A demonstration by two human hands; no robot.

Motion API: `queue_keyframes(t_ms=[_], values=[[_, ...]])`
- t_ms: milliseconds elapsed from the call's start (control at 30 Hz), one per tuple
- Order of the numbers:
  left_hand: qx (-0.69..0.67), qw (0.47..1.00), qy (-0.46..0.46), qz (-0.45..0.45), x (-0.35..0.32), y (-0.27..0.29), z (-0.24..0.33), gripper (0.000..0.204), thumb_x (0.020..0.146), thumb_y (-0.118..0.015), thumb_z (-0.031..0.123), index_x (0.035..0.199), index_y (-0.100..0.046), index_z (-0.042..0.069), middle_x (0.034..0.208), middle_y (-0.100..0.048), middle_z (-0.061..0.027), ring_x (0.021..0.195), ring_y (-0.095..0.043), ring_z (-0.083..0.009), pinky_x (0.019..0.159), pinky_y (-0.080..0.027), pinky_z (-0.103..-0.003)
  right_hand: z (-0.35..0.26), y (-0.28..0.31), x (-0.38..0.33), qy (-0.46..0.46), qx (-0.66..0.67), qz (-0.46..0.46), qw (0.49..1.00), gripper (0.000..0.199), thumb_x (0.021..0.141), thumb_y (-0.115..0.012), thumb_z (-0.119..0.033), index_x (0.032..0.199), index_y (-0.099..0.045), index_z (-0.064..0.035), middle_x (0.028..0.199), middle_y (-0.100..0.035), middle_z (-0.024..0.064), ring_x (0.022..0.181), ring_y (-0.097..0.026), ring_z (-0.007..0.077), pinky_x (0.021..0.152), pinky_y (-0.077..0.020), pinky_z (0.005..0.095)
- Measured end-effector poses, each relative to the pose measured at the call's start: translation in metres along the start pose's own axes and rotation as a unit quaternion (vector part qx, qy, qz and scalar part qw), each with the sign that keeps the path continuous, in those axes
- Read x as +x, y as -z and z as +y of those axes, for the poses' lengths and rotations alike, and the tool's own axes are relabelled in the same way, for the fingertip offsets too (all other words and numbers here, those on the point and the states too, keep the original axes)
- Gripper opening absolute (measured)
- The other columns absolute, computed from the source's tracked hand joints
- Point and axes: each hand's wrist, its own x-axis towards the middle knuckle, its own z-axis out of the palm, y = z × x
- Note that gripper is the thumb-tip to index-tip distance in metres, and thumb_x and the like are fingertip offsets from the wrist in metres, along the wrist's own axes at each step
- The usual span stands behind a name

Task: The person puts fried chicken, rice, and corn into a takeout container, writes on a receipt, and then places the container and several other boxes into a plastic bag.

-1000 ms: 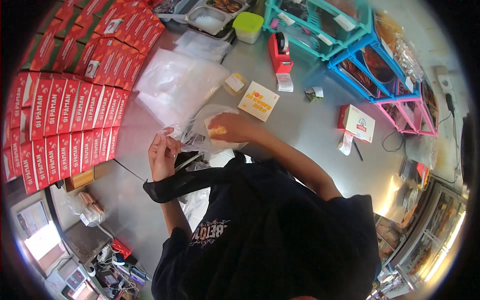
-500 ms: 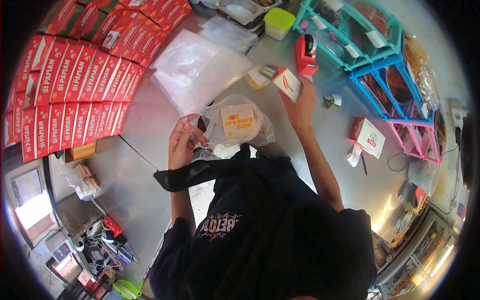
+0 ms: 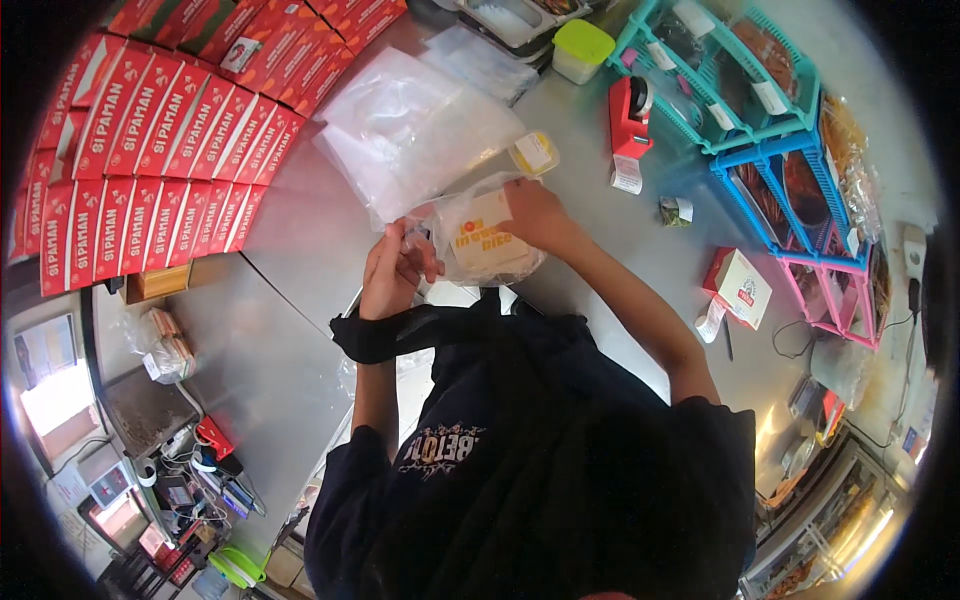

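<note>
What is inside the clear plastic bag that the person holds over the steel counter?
Inside the clear plastic bag lies a flat cream packet with orange print. The right hand reaches into the bag's mouth and covers the packet's far end; the left hand grips the bag's other edge. Anything beneath the packet is hidden.

Rows of flat red cardboard boxes [image 3: 160,130] with white print, fanned across the desk [image 3: 300,230] at ten o'clock. Yellow-and-white paper packet [image 3: 482,238] inside a clear plastic bag [image 3: 455,225], near centre. Small round yellow-lidded tub [image 3: 534,153] just above. White-and-red square carton [image 3: 740,288] at three o'clock, a paper slip [image 3: 711,320] beside it.
</note>
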Motion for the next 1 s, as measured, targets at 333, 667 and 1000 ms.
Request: queue_keyframes(t_ms=[333,667,1000], values=[[-0.071,0.993,-0.089,-0.033,0.026,-0.003,0.019,0.056,0.094,-0.033,0.041,0.126,-0.036,-0.005,0.08,-0.052,0.0003,0.075,-0.052,-0.0124,0.08,-0.042,-0.034,0.047,0.066,-0.078,0.107,-0.176,0.038,0.978,0.007,0.072,-0.06,-0.012,0.079,-0.062,-0.013,0.08,-0.058,-0.0006,0.089,-0.052,0.0198,0.082,-0.0363,0.0389],[0.071,0.988,-0.107,-0.091,0.042,-0.039,0.043,0.045,0.096,-0.033,0.033,0.119,-0.043,-0.004,0.077,-0.053,-0.0068,0.071,-0.053,-0.0148,0.07,-0.043,-0.028,0.009,0.158,-0.082,0.172,-0.091,0.193,0.962,0.019,0.066,-0.058,0.001,0.083,-0.062,-0.0072,0.091,-0.059,0.0051,0.097,-0.051,0.0244,0.081,-0.0402,0.0378],[0.121,0.981,-0.132,-0.072,0.065,-0.047,0.027,0.035,0.095,-0.036,0.028,0.11,-0.048,-0.001,0.076,-0.05,-0.004,0.072,-0.052,-0.0155,0.073,-0.045,-0.029,0.03,0.01,0.043,0.056,-0.065,-0.091,0.992,0.037,0.077,-0.059,-0.031,0.104,-0.055,-0.0068,0.093,-0.06,0.0201,0.088,-0.059,0.034,0.078,-0.0457,0.0436]])
